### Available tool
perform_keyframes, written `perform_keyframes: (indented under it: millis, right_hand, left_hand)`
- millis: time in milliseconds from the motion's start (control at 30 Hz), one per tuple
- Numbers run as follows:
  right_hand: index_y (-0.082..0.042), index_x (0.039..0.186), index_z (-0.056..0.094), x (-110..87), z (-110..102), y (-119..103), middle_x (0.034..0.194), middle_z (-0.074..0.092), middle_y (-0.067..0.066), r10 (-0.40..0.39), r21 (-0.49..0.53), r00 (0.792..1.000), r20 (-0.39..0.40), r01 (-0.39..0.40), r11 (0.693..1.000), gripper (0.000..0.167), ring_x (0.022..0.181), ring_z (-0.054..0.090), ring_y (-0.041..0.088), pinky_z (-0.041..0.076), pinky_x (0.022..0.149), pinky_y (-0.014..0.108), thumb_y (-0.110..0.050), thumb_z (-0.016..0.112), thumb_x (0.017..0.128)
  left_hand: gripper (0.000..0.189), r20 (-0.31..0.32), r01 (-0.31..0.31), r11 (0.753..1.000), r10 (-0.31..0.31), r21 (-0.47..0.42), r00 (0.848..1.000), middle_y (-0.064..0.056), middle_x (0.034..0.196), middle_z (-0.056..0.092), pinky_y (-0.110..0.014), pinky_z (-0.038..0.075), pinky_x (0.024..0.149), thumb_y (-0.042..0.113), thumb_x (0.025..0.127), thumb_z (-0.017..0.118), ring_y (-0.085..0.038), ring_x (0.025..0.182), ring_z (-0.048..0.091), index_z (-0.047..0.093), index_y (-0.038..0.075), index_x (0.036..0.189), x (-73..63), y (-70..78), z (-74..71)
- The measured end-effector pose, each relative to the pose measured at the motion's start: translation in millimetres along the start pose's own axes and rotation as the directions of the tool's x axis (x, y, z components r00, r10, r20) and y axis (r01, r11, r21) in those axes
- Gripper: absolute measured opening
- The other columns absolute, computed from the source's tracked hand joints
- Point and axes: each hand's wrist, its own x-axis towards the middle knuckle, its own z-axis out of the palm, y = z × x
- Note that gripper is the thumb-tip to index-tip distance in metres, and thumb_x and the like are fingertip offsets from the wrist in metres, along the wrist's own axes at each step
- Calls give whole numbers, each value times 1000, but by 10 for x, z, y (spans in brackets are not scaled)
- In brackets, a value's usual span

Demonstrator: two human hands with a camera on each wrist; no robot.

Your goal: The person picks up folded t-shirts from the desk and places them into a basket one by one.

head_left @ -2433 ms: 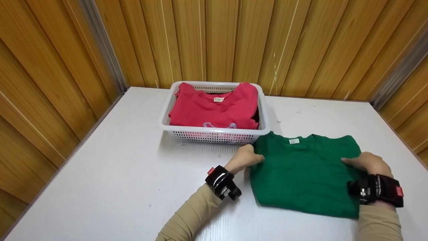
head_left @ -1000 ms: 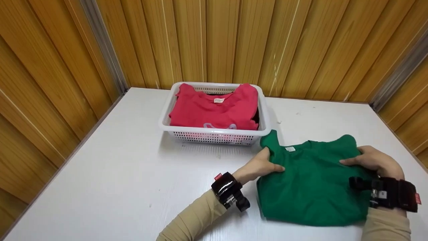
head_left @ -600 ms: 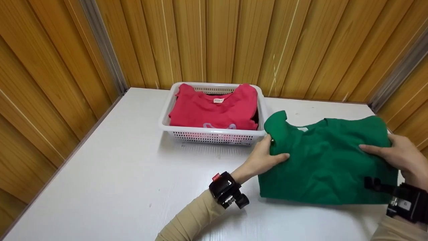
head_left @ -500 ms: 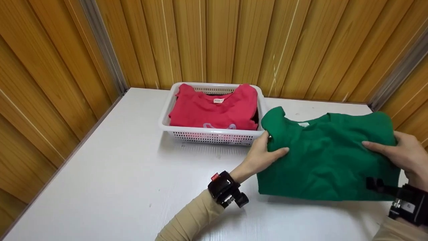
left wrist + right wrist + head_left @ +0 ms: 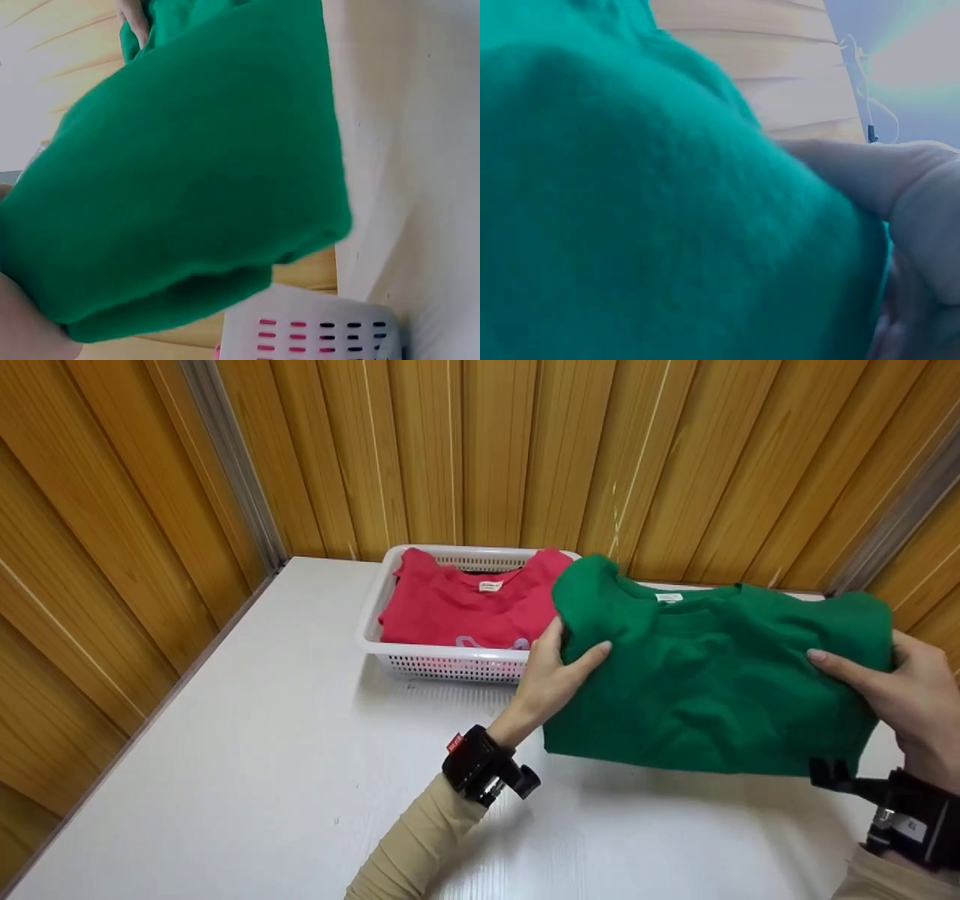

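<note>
A folded green T-shirt (image 5: 720, 682) hangs in the air above the table, its neck label facing up. My left hand (image 5: 551, 675) grips its left side, thumb on the front and fingers behind. On the opposite side my right hand (image 5: 911, 694) holds it the same way, the thumb lying over the front. In the left wrist view the green T-shirt (image 5: 202, 165) shows its folded layers at the lower edge. The right wrist view has the green T-shirt (image 5: 645, 210) filling most of the picture, beside my right hand (image 5: 922, 202). The fingers behind the cloth are hidden.
A white plastic basket (image 5: 450, 666) stands at the back of the white table (image 5: 247, 750), with a folded red T-shirt (image 5: 465, 607) in it. The green cloth covers the basket's right end from the head view. Wood-patterned walls (image 5: 487, 450) enclose the table.
Both hands have lifted the green T-shirt off the table. Over the last half second it has moved up and left, so it now overlaps the basket's right end in the head view.
</note>
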Motion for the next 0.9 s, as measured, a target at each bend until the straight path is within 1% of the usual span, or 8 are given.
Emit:
perform_keyframes:
  millis: [133,233,333,433,567,633,733,900]
  right_hand:
    - [-31,106,52,-15,64,-47,91,52,-23,-81,64,996,-43,84,994,23,74,54,-8,45,61,7,-27,66,89]
    - [-25,108,56,-22,130,-102,92,55,-23,-131,106,986,-105,143,984,24,76,56,-7,46,64,5,-21,68,88]
    - [-20,111,58,-31,204,-168,92,57,-22,-167,123,972,-167,189,974,26,78,56,-6,46,67,4,-16,68,87]
    - [-18,116,58,-47,266,-230,95,56,-23,-182,119,963,-200,208,971,31,82,56,-5,45,70,3,-17,68,87]
    - [-14,119,57,-67,318,-295,99,56,-21,-200,117,952,-230,231,966,35,86,56,-3,44,73,2,-16,68,86]
    - [-13,118,58,-69,338,-323,99,56,-21,-208,115,945,-251,242,963,34,87,56,-2,43,74,2,-14,69,86]
    - [-12,119,59,-47,377,-368,100,57,-21,-222,113,938,-266,259,959,35,90,56,-3,46,78,5,-12,69,85]
    - [-12,121,58,-22,443,-424,102,57,-21,-221,115,943,-249,256,960,38,92,57,-2,47,81,8,-14,70,85]
  left_hand:
    - [45,-37,-10,1000,10,-7,999,-14,127,59,-32,51,95,16,91,62,-21,111,60,44,3,131,37,29,-109]
    - [44,-66,-27,1000,27,3,997,-15,124,60,-32,51,94,16,91,62,-22,110,59,45,2,129,60,52,-191]
    - [45,-84,-49,999,49,-1,995,-16,126,59,-33,50,96,15,91,62,-24,111,59,44,0,131,80,70,-272]
    - [48,-94,-67,998,65,-21,993,-18,129,57,-36,49,98,12,92,61,-27,115,57,42,-1,134,101,77,-359]
    - [50,-102,-63,997,58,-41,993,-19,131,54,-39,48,100,12,92,59,-28,118,56,39,-1,136,116,96,-477]
    - [50,-109,-63,997,58,-38,992,-19,131,54,-39,48,100,12,92,60,-28,118,55,39,-1,136,120,113,-529]
    - [49,-127,-74,997,71,-20,989,-20,130,54,-39,48,100,12,92,60,-28,117,56,40,-2,135,120,137,-604]
    - [49,-149,-96,995,96,11,984,-20,130,55,-40,48,101,11,92,60,-29,117,56,40,-3,135,117,153,-686]
